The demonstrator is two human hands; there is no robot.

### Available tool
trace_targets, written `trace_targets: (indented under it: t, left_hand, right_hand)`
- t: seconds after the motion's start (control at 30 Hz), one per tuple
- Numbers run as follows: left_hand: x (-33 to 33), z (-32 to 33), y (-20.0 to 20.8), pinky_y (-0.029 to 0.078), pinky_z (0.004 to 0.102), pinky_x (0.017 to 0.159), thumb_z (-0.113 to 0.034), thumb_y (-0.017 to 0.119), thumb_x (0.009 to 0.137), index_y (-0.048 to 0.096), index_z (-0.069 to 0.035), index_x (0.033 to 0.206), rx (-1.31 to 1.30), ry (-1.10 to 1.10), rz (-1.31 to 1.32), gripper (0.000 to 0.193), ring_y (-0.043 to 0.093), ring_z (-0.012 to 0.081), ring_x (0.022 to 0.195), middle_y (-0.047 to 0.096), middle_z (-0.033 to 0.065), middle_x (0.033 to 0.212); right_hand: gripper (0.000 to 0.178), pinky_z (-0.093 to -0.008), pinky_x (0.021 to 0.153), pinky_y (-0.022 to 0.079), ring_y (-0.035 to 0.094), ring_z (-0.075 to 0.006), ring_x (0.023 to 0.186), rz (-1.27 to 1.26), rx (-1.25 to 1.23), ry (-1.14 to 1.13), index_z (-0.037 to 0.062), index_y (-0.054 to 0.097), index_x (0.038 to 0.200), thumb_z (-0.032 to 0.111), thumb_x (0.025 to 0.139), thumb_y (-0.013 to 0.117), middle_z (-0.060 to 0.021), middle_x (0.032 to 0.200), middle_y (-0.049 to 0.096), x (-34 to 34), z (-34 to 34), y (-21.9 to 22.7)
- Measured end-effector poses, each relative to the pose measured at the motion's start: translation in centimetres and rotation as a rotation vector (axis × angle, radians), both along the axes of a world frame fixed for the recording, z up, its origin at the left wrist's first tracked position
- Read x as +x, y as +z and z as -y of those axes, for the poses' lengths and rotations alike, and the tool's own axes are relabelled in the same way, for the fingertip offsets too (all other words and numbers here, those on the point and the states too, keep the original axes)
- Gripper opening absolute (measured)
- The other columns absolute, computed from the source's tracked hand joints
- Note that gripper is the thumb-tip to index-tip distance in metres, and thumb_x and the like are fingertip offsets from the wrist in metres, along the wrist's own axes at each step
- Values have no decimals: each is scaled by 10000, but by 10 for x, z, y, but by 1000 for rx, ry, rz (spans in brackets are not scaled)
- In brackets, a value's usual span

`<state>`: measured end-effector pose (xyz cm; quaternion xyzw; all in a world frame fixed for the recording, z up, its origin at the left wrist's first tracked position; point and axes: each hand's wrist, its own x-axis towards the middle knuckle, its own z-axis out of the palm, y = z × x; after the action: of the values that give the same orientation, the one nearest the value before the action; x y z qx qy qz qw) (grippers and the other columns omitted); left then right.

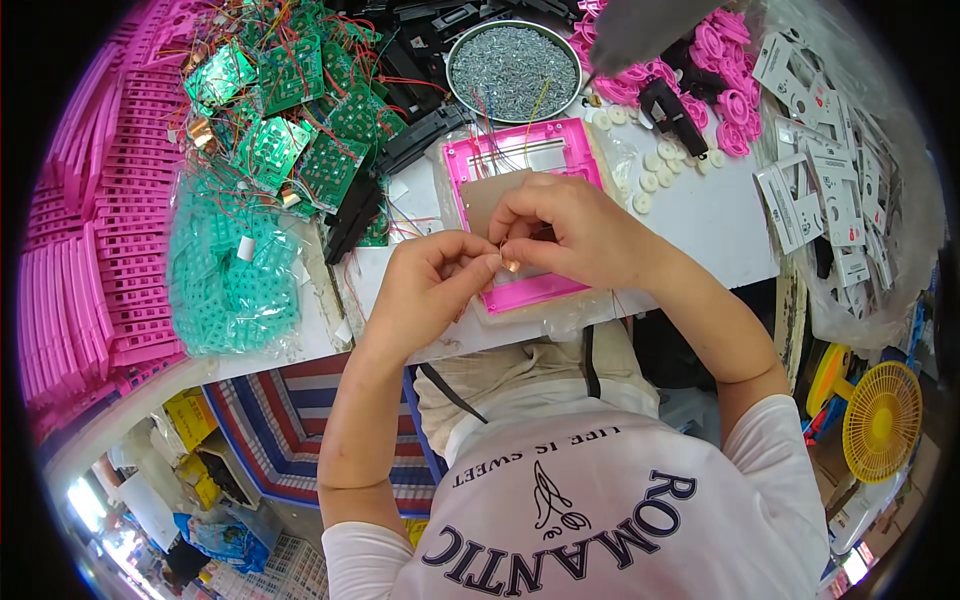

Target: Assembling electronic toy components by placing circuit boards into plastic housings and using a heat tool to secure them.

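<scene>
Both hands meet over a pink plastic frame (545,289) lying on a clear plastic bag. My left hand (432,285) is closed, thumb and forefinger pinched together at its right side. My right hand (575,232) also pinches, its fingertips almost touching the left ones. A small shiny copper-coloured piece (512,266) shows between the fingertips. What exactly the left fingers hold is hidden. A grey-brown flat panel (488,200) lies inside the frame, partly under the right hand. Thin coloured wires run from the frame's far end.
Green circuit boards (290,75) with wires pile up at far left, beside bagged teal parts (235,270) and stacked pink parts (140,200). A round tray of screws (513,72) stands behind the frame. White discs (665,165), pink parts (735,90) and printed cards (825,170) lie right.
</scene>
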<state>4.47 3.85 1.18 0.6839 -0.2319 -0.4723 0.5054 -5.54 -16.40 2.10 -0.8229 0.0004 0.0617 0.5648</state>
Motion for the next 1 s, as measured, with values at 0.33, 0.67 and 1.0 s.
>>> trace_targets:
  t: [0.33, 0.67, 1.0]
  left_hand:
    - [-25, 17, -7, 432, 297, 495, -94, 692, 783, 667, -16, 811, -35, 7, 849, 87, 541, 147, 501, 622, 83, 647]
    - [-15, 11, 8, 395, 279, 488, -50, 687, 756, 626, -17, 772, -8, 33, 559, 72, 505, 106, 510, 579, 32, 618]
    - [-18, 9, 4, 373, 210, 516, -13, 653, 861, 668, 5, 893, 36, 153, 64, 39, 478, 9, 589, 598, -24, 683]
  right_hand:
    - [250, -407, 765, 483, 613, -292, 837, 376, -284, -6, 41, 584, 1015, 33, 787, 687, -119, 952, 590, -4, -10, -9]
    - [203, -404, 777, 442, 569, -304, 859, 340, -198, 26, 64, 576, 993, 88, 826, 689, -103, 912, 593, -8, -3, -6]
    - [155, -400, 814, 467, 558, -290, 935, 437, -365, -120, 75, 646, 912, 105, 781, 724, -80, 933, 628, -18, -9, -8]
